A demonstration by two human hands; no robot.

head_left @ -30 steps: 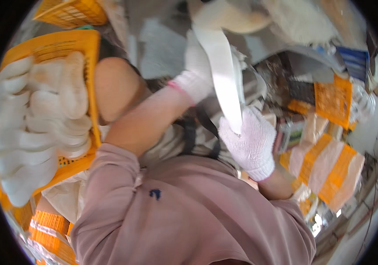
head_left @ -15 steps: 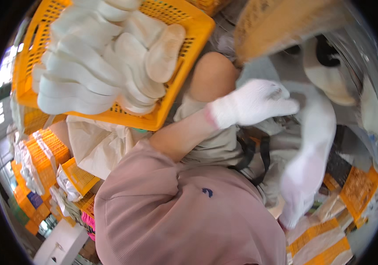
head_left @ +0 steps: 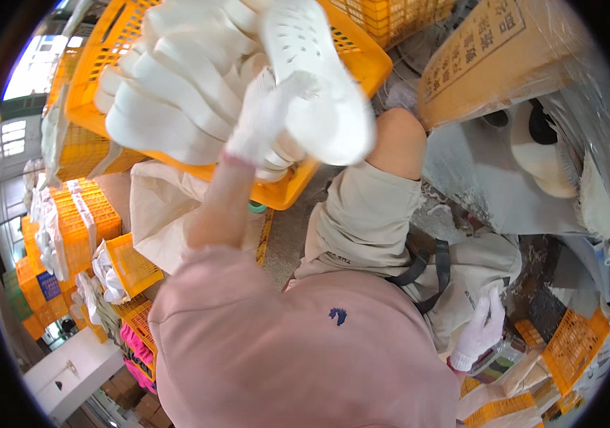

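In my left hand point(head_left: 265, 114), which wears a white glove, a white shoe sole point(head_left: 315, 78) with small slots at one end is gripped by its edge. It is blurred and tilted over the right side of a yellow plastic crate point(head_left: 372, 60). Many white shoe soles point(head_left: 169, 118) lie stacked in rows inside that crate. My right hand point(head_left: 483, 328), also gloved in white, is low at the right beside my shorts, fingers apart and holding nothing.
A cardboard box point(head_left: 487, 60) sits at the upper right, above a grey sheet-like surface point(head_left: 469, 167) with pale soles point(head_left: 544, 157) beside it. More yellow crates point(head_left: 87, 221) stand at the left. A white cloth sack point(head_left: 166, 214) hangs below the near crate.
My left hand has swung left from the grey surface to the crate and now carries a sole. My right hand has drawn back toward my lap, its fingers now spread.
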